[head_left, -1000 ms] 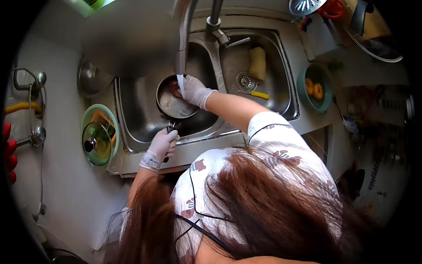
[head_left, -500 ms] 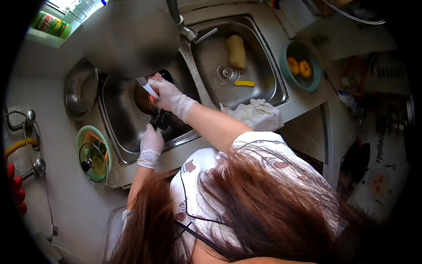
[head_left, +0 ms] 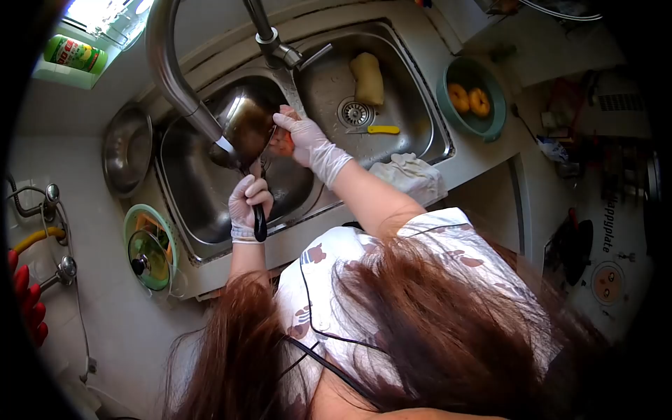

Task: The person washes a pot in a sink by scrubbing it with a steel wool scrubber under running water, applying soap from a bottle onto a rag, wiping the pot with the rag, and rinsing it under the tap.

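My left hand [head_left: 250,203], in a pale translucent glove, is closed round the black handle of a pan [head_left: 246,129]. The pan is tilted over the left sink basin, its brownish shiny metal surface facing up. My right hand [head_left: 302,138], gloved too, is at the pan's right edge, closed on a crumpled reddish pad [head_left: 281,143] whose exact kind I cannot make out. Just above the pan's lower left part is the spout of the faucet [head_left: 203,122], with a bright stream at its tip.
The right basin [head_left: 413,91] holds a pale yellow roll-like object [head_left: 368,78] and a yellow-handled knife [head_left: 383,129]. A white cloth [head_left: 409,176] lies on the front rim. A teal bowl [head_left: 498,115] with two orange-yellow rings, a metal bowl [head_left: 127,150] and a green basket [head_left: 171,231] flank the sink.
The pan has been raised and turned, its handle now plainly in my left hand. My right hand has shifted right. The large blurred grey shape over the faucet is gone from view.
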Motion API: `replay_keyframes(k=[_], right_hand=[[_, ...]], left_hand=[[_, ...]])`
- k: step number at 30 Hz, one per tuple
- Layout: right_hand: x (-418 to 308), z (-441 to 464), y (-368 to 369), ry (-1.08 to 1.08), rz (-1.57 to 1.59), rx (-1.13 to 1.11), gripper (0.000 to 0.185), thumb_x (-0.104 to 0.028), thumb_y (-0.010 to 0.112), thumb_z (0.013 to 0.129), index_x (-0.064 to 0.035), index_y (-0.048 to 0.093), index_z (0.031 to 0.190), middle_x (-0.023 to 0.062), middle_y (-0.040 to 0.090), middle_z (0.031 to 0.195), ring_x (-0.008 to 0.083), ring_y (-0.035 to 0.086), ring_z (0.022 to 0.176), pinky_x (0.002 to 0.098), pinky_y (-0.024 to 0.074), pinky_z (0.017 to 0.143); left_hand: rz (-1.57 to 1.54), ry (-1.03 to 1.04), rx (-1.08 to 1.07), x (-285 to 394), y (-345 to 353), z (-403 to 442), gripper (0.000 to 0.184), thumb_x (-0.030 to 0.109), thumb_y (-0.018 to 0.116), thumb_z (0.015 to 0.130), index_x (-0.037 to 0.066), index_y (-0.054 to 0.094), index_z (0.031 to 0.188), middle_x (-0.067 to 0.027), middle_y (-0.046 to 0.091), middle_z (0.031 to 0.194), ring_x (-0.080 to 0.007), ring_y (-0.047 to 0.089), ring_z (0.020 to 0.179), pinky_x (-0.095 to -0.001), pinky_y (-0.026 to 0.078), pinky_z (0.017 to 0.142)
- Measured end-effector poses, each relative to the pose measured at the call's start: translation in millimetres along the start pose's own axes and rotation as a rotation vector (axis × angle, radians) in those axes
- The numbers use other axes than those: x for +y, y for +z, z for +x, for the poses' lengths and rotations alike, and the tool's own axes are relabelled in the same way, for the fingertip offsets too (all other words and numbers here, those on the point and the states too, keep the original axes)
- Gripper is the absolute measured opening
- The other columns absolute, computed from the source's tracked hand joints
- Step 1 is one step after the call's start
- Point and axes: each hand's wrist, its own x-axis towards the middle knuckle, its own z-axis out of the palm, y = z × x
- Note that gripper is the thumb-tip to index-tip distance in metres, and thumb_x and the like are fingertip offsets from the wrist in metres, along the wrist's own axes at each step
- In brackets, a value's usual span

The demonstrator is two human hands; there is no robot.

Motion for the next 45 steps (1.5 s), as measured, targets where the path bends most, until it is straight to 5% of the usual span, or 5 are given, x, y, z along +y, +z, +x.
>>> replay_keyframes(k=[17, 21, 28, 37, 45], right_hand=[[-13, 23, 75, -1.166, -2.032, -0.546, 0.031, -0.034, 0.054, 0.087, -0.0143, 0.063, 0.109, 0.0043, 0.062, 0.106, 0.0215, 0.056, 0.103, 0.0392, 0.0453, 0.085], [-41, 85, 87, 0.441, -1.118, -0.137, 0.023, -0.025, 0.054, 0.090, -0.0048, 0.066, 0.092, -0.0048, 0.051, 0.057, 0.0064, 0.045, 0.047, 0.0245, 0.0418, 0.048], [10, 1, 97, -1.235, -1.908, -0.557, 0.021, -0.023, 0.061, 0.078, -0.0120, 0.064, 0.095, 0.0081, 0.064, 0.079, 0.0260, 0.063, 0.079, 0.0334, 0.0502, 0.074], [-36, 96, 32, 0.537, -0.882, -0.137, 0.035, -0.035, 0.048, 0.092, -0.0067, 0.061, 0.107, 0.0054, 0.067, 0.093, 0.0149, 0.065, 0.078, 0.0316, 0.0527, 0.072], [-29, 48, 1, 0.436, -0.772, 0.150, 0.031, -0.040, 0.048, 0.090, -0.0131, 0.061, 0.083, -0.0009, 0.057, 0.068, 0.0135, 0.051, 0.057, 0.0306, 0.0428, 0.054]], left_hand=[[1.167, 0.267, 0.424, -25, 75, 11, 0.068, -0.019, 0.047, 0.057, 0.000, 0.046, 0.121, -0.0136, 0.059, 0.104, -0.0244, 0.065, 0.080, -0.0341, 0.056, 0.070], [1.060, 0.137, 0.299, -23, 72, -15, 0.071, -0.022, 0.046, 0.055, 0.002, 0.046, 0.122, -0.0164, 0.059, 0.107, -0.0261, 0.065, 0.080, -0.0328, 0.055, 0.067], [1.059, 0.222, 0.281, 4, 47, 1, 0.062, -0.018, 0.045, 0.054, 0.002, 0.048, 0.113, -0.0110, 0.056, 0.094, -0.0205, 0.055, 0.067, -0.0291, 0.047, 0.058], [0.603, 0.044, -0.022, -19, 74, -20, 0.072, -0.021, 0.045, 0.060, 0.006, 0.044, 0.128, -0.0153, 0.051, 0.117, -0.0186, 0.052, 0.075, -0.0231, 0.044, 0.058], [0.328, 0.071, 0.015, -39, 70, -22, 0.056, -0.018, 0.042, 0.068, 0.003, 0.046, 0.120, -0.0160, 0.050, 0.115, -0.0208, 0.051, 0.080, -0.0259, 0.048, 0.066]])
